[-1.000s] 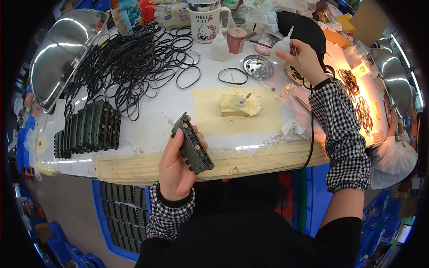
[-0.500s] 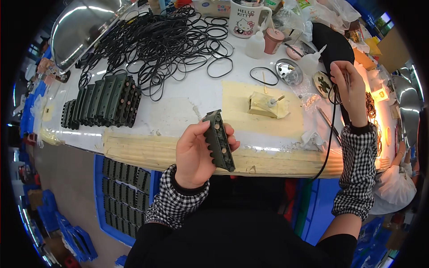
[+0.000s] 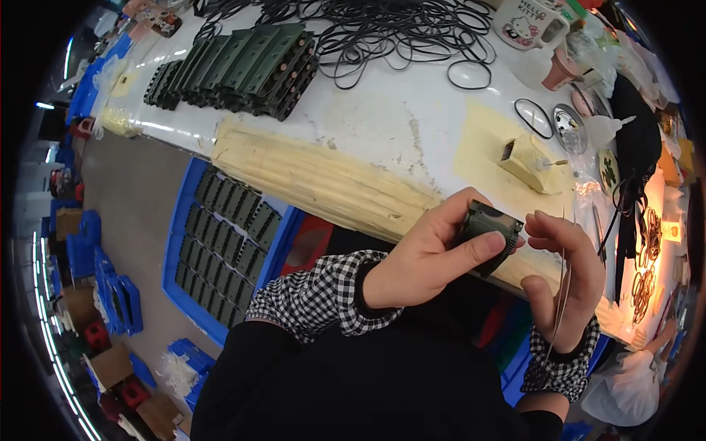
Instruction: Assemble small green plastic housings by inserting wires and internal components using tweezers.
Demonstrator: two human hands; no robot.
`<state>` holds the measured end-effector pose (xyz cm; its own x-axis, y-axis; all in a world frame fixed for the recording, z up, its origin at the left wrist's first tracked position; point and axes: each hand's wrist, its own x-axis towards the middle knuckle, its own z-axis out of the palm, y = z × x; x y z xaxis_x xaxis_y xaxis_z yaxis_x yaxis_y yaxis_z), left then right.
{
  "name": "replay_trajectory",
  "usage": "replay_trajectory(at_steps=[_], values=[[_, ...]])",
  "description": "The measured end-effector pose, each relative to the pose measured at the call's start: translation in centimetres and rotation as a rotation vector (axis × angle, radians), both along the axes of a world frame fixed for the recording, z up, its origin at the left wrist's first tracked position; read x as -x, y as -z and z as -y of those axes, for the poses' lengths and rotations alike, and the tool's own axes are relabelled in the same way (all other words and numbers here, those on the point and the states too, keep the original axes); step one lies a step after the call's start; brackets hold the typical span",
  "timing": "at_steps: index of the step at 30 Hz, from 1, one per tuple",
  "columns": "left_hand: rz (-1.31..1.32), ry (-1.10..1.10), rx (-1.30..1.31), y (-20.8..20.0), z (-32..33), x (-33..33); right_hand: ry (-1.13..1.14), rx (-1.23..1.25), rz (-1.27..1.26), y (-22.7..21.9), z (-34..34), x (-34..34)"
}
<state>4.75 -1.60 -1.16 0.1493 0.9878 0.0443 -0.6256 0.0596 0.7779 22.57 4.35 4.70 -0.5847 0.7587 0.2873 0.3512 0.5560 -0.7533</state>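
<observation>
Two hands busy: left hand [image 3: 426,257] grips dark green block [image 3: 487,234], right hand [image 3: 562,287] pinches thin wire [image 3: 565,290]; keep block steady near bench [image 3: 382,125] edge.

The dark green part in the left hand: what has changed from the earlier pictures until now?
The right hand left the far side of the table and came back beside the dark green part, holding a thin wire-like tool. The left hand drew the part nearer the body. The stacked green parts and black rings stayed put.
</observation>
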Motion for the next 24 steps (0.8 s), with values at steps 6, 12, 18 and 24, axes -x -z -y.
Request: replay_trajectory(at_steps=[6,12,18,24], values=[[0.207,-0.111,0.122,0.2,0.6,1.8,-0.091,-0.021,0.153,2.4,1.5,2.0],[0.488,-0.092,0.192,1.0,-0.7,2.6,-0.081,-0.133,0.172,3.2,1.8,3.1],[0.478,-0.068,0.243,1.5,-1.4,2.9,-0.073,-0.272,0.19,3.8,1.4,3.0],[0.513,-0.029,0.179,1.8,-1.5,3.3,-0.097,-0.243,0.247,3.3,1.6,3.4]])
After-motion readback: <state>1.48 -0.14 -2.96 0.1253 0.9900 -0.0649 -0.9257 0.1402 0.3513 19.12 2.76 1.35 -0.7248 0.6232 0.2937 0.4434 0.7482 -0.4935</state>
